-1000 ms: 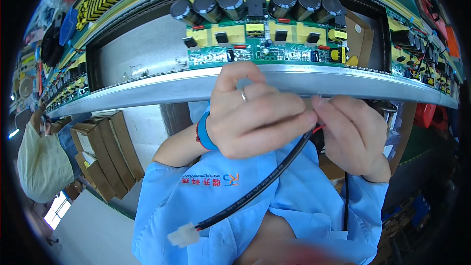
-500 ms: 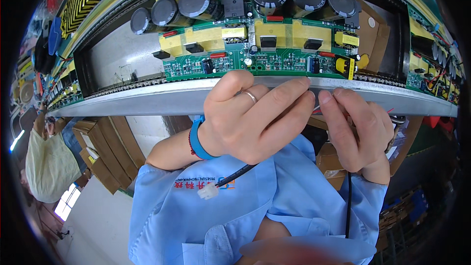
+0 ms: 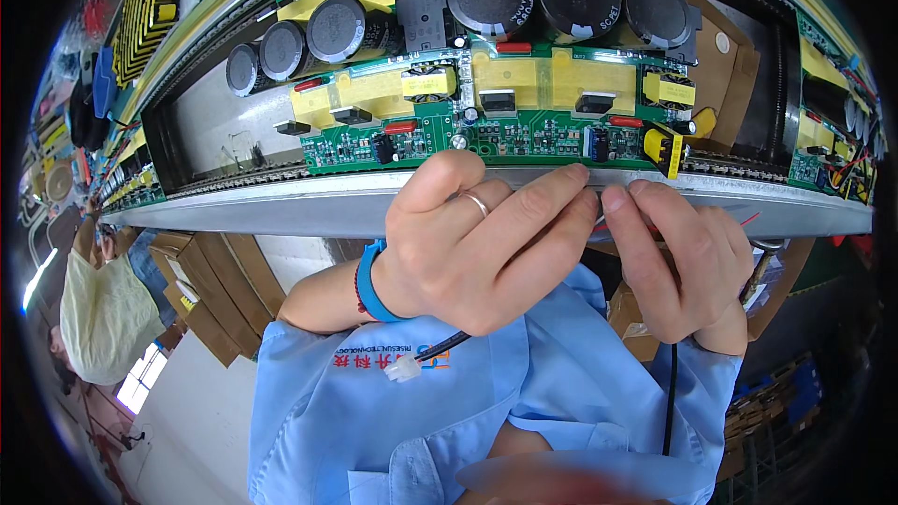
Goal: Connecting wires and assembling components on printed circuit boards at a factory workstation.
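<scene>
My left hand (image 3: 477,238), with a ring and a blue wristband, pinches one end of a black cable. The cable comes out below the palm and carries a white plug connector (image 3: 404,369). My right hand (image 3: 681,257) is closed close beside it, fingertips nearly touching the left ones. A length of black cable (image 3: 672,402) hangs down from the right hand. Thin red wire shows by the right fingers, its tip (image 3: 751,219) sticking out to the right. The pinched ends are mostly hidden. Just beyond my fingertips lies a green circuit board (image 3: 351,158).
Tall black capacitors (image 3: 488,0) stand on the board, which rests on a rail conveyor with a metal front edge (image 3: 309,196). More boards (image 3: 828,145) lie to the right. Cardboard boxes (image 3: 220,295) stand at the left, near another person (image 3: 103,318).
The board and conveyor sit slightly lower in view, with the board shifted a little left. Both hands keep their pinch with little movement, and the white connector has swung slightly.
</scene>
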Action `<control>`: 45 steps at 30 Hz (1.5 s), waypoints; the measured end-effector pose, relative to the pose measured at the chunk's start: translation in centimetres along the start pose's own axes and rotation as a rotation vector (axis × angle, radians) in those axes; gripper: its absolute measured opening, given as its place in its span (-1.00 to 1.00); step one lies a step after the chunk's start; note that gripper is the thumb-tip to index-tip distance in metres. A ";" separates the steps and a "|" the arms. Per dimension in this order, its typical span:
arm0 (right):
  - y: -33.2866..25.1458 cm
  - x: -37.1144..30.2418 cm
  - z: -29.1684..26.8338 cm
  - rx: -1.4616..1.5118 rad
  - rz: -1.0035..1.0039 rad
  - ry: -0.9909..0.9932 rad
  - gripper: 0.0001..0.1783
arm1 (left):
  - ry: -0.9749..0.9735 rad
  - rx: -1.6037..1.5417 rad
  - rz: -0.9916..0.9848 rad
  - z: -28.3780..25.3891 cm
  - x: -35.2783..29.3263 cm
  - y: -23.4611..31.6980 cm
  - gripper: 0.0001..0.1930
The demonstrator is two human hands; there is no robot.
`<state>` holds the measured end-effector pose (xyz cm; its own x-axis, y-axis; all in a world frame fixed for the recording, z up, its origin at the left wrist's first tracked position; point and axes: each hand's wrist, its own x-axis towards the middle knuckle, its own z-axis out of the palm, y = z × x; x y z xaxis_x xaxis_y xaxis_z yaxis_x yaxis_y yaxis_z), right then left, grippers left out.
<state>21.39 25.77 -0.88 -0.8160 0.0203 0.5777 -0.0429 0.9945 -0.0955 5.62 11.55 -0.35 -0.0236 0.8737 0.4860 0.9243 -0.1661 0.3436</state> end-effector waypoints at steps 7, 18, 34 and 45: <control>-0.1 -0.2 0.6 0.008 0.033 0.045 -0.81 | 0.009 -0.014 -0.018 0.0 0.6 0.1 -0.72; -0.1 1.0 0.2 0.058 0.161 -0.099 -0.76 | 0.101 0.032 -0.122 -0.7 0.2 -0.5 -0.70; -0.8 2.9 -0.2 0.127 0.319 -0.243 -0.67 | -0.179 -1.114 -0.268 -4.3 -0.9 -3.2 -0.51; -2.1 4.2 -0.1 -0.024 0.343 -0.271 -0.67 | 0.360 0.232 0.117 -3.3 3.5 -4.8 -0.86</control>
<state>18.09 23.79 1.89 -0.9024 0.3258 0.2820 0.2682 0.9369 -0.2241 -0.16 13.92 2.36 -0.0074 0.6333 0.7739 0.9887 -0.1114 0.1006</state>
